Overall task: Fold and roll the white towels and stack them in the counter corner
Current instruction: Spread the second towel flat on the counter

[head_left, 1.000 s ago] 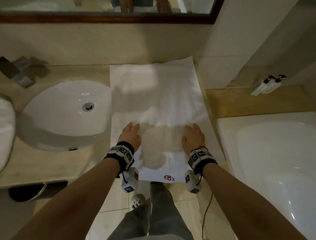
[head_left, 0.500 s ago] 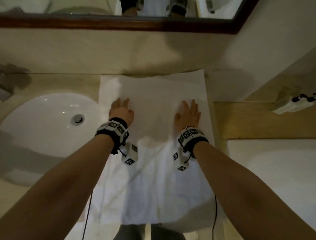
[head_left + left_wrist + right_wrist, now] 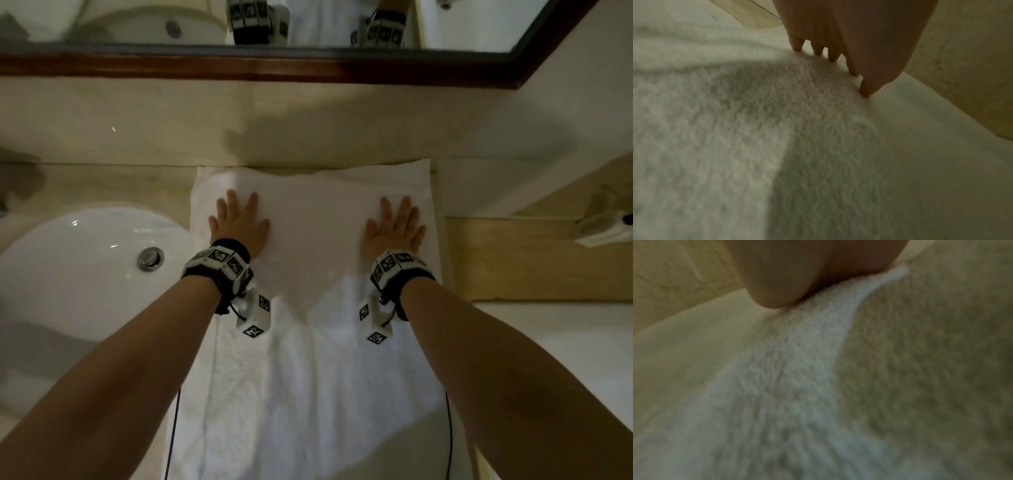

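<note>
The basin (image 3: 85, 270) crowds the bench (image 3: 113, 185) on the left, so the white towel (image 3: 308, 377) lies lengthwise from the back wall, left hand (image 3: 239, 226) and right hand (image 3: 394, 229) spread flat (nothing pinched), apparently smoothing it, with free room only toward the person.

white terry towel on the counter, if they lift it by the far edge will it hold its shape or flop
Likely floppy: the white terry towel drapes over the counter's front edge and wrinkles near the left hand. Its looped pile should grip rather than slide. The right hand lies flat on it; pushing would probably bunch it.
</note>
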